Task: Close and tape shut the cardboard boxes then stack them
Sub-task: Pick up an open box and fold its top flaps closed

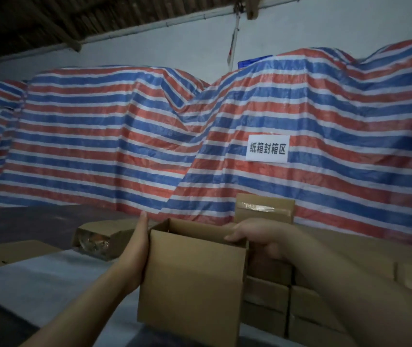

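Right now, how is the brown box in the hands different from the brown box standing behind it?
The open brown cardboard box has its top open and no tape showing; the taped brown cardboard box behind is shut, with shiny clear tape across it. The open one is held between both hands; nobody touches the taped one. Both are plain brown cardboard.
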